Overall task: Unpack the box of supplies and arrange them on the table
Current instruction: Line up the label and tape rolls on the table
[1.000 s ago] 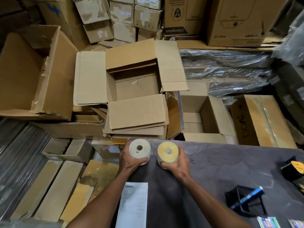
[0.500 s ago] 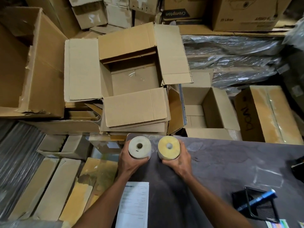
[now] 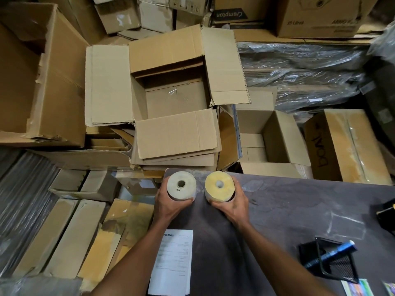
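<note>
Two rolls stand at the table's far-left corner: one white roll (image 3: pixel 181 184) on the left, one yellow roll (image 3: pixel 219 184) on the right. Two hands are in view, the left hand (image 3: pixel 171 207) and the right hand (image 3: pixel 232 207). One printed sheet (image 3: pixel 174 260) lies near. One open, empty box (image 3: pixel 171 97) sits beyond the table.

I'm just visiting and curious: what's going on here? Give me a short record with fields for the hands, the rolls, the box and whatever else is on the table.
left hand: grips the white roll
right hand: grips the yellow roll
rolls: upright, side by side, apart, at the dark table far corner
open box: beyond the table, no contents visible
printed sheet: lies flat near the left forearm
black mesh holder: right side, blue pen across it
</note>
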